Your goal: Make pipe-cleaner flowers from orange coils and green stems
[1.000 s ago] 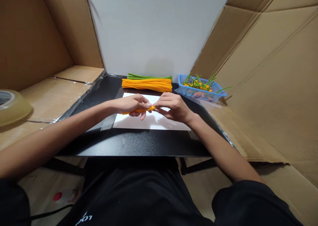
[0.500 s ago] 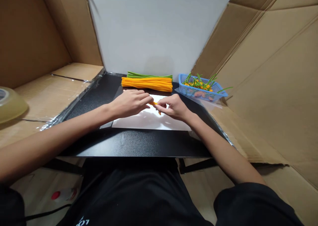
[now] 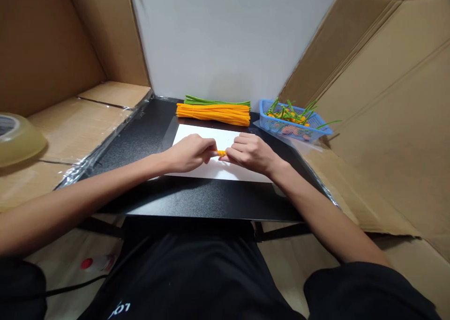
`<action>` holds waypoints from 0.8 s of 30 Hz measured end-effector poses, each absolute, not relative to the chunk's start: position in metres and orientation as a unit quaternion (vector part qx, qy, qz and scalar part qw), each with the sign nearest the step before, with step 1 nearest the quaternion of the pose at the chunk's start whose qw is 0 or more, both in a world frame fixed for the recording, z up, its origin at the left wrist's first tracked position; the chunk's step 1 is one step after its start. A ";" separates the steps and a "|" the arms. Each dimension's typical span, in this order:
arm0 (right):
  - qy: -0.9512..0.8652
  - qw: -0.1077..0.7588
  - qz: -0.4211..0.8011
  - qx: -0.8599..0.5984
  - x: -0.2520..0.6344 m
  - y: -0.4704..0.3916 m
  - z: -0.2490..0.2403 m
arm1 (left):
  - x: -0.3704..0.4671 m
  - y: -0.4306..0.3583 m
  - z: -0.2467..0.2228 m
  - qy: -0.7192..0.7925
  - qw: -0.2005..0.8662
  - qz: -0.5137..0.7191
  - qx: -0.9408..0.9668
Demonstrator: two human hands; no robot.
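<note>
Between my two hands, over a white sheet point(image 3: 197, 168), is a short coil of orange pipe cleaner point(image 3: 221, 153). My left hand point(image 3: 195, 152) pinches its left end, with the fingers curled. On the other side my right hand point(image 3: 250, 152) grips the right end between thumb and bent fingers, its knuckles facing up. The fingertips hide both ends of the coil. Behind the sheet lies a bundle of orange pipe cleaners point(image 3: 213, 113), with green pipe cleaners point(image 3: 218, 100) along its far side.
A blue plastic basket point(image 3: 295, 131) at the back right holds green stems and orange curled pieces. Cardboard walls flank the black table point(image 3: 197, 200). A roll of clear tape point(image 3: 24, 144) sits on cardboard at left. A red-capped bottle point(image 3: 96, 263) lies on the floor.
The orange pipe cleaner had a loose end hanging down by my right hand; now it shows as a tight coil. My right fingers have curled in more. The whole view has shifted slightly.
</note>
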State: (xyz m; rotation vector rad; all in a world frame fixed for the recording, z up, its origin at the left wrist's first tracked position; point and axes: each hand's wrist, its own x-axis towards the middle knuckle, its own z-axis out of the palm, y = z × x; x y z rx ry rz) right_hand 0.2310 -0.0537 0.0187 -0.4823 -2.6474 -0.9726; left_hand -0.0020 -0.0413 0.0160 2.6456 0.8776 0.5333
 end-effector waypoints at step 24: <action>-0.918 0.125 -0.349 -0.143 0.221 -0.056 0.010 | -0.010 -0.030 0.020 0.295 0.511 0.067 0.805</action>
